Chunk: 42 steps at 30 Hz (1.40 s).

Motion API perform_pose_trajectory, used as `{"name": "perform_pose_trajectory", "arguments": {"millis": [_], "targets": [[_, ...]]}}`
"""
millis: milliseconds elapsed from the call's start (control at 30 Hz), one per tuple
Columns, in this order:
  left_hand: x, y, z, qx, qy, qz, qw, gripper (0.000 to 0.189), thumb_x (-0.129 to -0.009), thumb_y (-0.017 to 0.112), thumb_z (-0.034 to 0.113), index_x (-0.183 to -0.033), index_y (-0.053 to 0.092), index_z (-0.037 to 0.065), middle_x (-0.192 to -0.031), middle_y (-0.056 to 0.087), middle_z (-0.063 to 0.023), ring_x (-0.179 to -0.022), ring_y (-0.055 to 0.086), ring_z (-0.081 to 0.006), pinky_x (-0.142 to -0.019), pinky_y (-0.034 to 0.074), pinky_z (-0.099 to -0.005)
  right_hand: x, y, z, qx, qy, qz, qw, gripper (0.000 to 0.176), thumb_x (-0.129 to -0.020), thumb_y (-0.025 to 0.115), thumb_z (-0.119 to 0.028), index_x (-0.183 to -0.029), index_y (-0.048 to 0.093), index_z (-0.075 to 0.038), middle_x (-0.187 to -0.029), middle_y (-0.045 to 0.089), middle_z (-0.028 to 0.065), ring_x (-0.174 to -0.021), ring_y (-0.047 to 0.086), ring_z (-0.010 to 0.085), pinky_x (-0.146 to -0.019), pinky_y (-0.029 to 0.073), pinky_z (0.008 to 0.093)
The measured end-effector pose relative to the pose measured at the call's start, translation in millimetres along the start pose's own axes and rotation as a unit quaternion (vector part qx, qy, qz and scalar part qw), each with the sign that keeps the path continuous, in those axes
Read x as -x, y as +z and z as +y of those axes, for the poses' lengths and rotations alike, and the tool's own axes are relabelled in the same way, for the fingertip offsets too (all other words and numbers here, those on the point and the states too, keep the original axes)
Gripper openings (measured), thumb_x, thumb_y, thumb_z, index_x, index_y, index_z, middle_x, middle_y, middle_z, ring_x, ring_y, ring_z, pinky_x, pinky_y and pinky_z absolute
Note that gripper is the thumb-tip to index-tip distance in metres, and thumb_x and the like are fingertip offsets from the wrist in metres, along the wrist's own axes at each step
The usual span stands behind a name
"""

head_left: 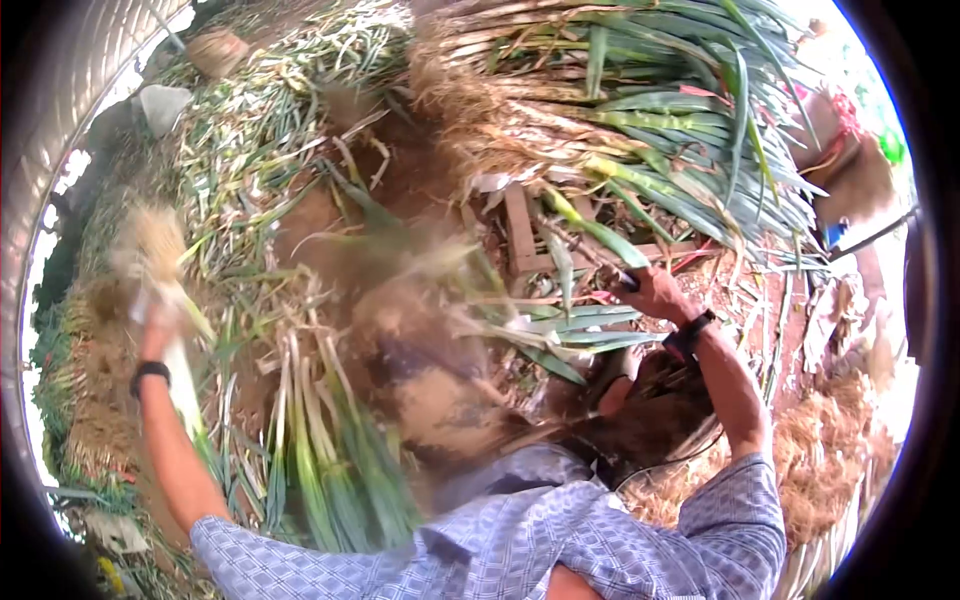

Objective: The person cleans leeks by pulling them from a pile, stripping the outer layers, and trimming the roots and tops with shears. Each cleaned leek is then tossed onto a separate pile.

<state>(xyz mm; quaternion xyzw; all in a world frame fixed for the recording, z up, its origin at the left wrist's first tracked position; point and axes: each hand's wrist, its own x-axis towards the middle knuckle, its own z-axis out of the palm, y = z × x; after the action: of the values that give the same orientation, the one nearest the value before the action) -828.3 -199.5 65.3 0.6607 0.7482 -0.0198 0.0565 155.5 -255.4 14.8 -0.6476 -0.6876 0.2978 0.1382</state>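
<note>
On the left, my left hand [157, 322] is closed around green onions [183, 385], their roots pointing up and smeared by motion. White stalks and green leaves hang below the fist, alongside the forearm. My right hand [660, 297] grips a thin rod-like tool [598, 257] with a dark end at the fingers; I cannot tell its exact kind. The rod slants up and left from the fist, beside a long green leaf. Between my arms lies a bunch of green onions [310, 450], leaves toward me.
A big pile of green onions [640, 110] lies at the upper right, roots facing left, near a wooden frame [520, 228]. Loose leaves [270, 120] cover the ground at the upper left. Dry roots [830, 450] are heaped at the right. Blurred dust and debris fill the middle.
</note>
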Motion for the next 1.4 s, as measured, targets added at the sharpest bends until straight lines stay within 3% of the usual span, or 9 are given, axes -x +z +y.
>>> {"name": "perform_pose_trajectory", "arguments": {"millis": [33,67,100,167,267,533,700,967,1400], "targets": [[27.0,40.9,52.2,-0.049,0.059,0.075,0.994,0.105,-0.069,0.082,0.038,-0.149,0.026,-0.003,-0.146,0.041,-0.0255,-0.136,0.040,-0.0354,-0.112,0.035,-0.0391,-1.5,6.3,20.2,0.030,0.003,0.004,1.000,0.041,-0.082,0.071,-0.043,-0.095,0.068,-0.004,-0.077,0.066,0.0166,-0.070,0.065,0.0303,-0.067,0.050,0.0426],[48.2,30.8,142.6,-0.075,-0.150,-0.180,0.969,0.105,-0.066,0.085,0.040,-0.147,0.034,-0.002,-0.148,0.039,-0.0264,-0.141,0.034,-0.0338,-0.116,0.028,-0.0383,-4.8,9.3,40.9,0.061,0.006,0.013,0.998,0.041,-0.082,0.071,-0.043,-0.095,0.067,-0.004,-0.076,0.066,0.0168,-0.069,0.064,0.0295,-0.067,0.049,0.0427],[53.4,63.4,148.5,-0.050,0.031,-0.139,0.988,0.076,-0.069,0.084,0.036,-0.128,0.057,-0.003,-0.126,0.060,-0.0249,-0.123,0.055,-0.0319,-0.101,0.046,-0.0429,-4.1,-0.1,42.2,0.027,0.020,0.011,0.999,0.042,-0.083,0.071,-0.043,-0.094,0.067,-0.003,-0.073,0.064,0.0147,-0.066,0.061,0.0266,-0.064,0.048,0.0416],[25.7,115.9,188.3,0.235,-0.101,-0.125,0.959,0.024,-0.078,0.075,0.022,-0.077,0.069,-0.001,-0.066,0.067,-0.0068,-0.054,0.062,-0.0164,-0.047,0.047,-0.0337,-7.5,-9.2,42.1,-0.081,0.052,0.031,0.995,0.043,-0.085,0.069,-0.043,-0.089,0.064,-0.001,-0.064,0.056,0.0050,-0.060,0.051,0.0179,-0.057,0.042,0.0377],[-25.4,107.1,328.8,0.188,0.026,0.017,0.982,0.036,-0.089,0.062,0.025,-0.064,0.053,0.000,-0.056,0.052,-0.0063,-0.050,0.051,-0.0159,-0.050,0.042,-0.0367,-17.9,-17.2,45.1,-0.245,0.117,0.091,0.958,0.036,-0.088,0.067,-0.040,-0.075,0.058,-0.008,-0.061,0.048,-0.0038,-0.053,0.043,0.0093,-0.049,0.034,0.0311],[-98.6,58.0,680.8,0.248,0.356,0.141,0.890,0.018,-0.087,0.066,0.017,-0.097,0.062,0.002,-0.097,0.065,-0.0141,-0.087,0.065,-0.0285,-0.075,0.051,-0.0374,-22.8,-26.4,40.8,-0.276,0.142,0.031,0.950,0.037,-0.087,0.063,-0.042,-0.078,0.067,-0.005,-0.064,0.057,-0.0003,-0.054,0.049,0.0106,-0.048,0.037,0.0288],[-120.9,33.5,823.2,0.209,0.432,0.128,0.868,0.075,-0.081,0.071,0.039,-0.138,0.045,0.000,-0.143,0.045,-0.0213,-0.131,0.045,-0.0363,-0.108,0.039,-0.0440,-18.7,-29.4,49.1,-0.286,0.074,0.050,0.954,0.033,-0.088,0.063,-0.034,-0.075,0.062,-0.003,-0.062,0.051,-0.0001,-0.056,0.047,0.0116,-0.051,0.038,0.0307],[-142.8,32.2,895.8,0.177,0.391,0.047,0.902,0.119,-0.064,0.074,0.068,-0.151,0.025,0.003,-0.150,0.033,-0.0272,-0.140,0.029,-0.0430,-0.118,0.017,-0.0541,-1.0,-64.8,43.3,-0.358,0.152,0.070,0.919,0.033,-0.090,0.063,-0.036,-0.079,0.059,-0.005,-0.065,0.047,-0.0045,-0.062,0.042,0.0063,-0.055,0.033,0.0277],[-101.0,83.7,860.1,0.164,0.450,0.319,0.818,0.087,-0.063,0.073,0.069,-0.121,0.054,0.007,-0.119,0.051,-0.0102,-0.115,0.044,-0.0307,-0.099,0.029,-0.0487,2.6,-74.0,59.9,-0.309,0.141,0.048,0.939,0.037,-0.089,0.064,-0.038,-0.075,0.056,-0.005,-0.064,0.044,-0.0038,-0.062,0.040,0.0093,-0.057,0.033,0.0289]]}}
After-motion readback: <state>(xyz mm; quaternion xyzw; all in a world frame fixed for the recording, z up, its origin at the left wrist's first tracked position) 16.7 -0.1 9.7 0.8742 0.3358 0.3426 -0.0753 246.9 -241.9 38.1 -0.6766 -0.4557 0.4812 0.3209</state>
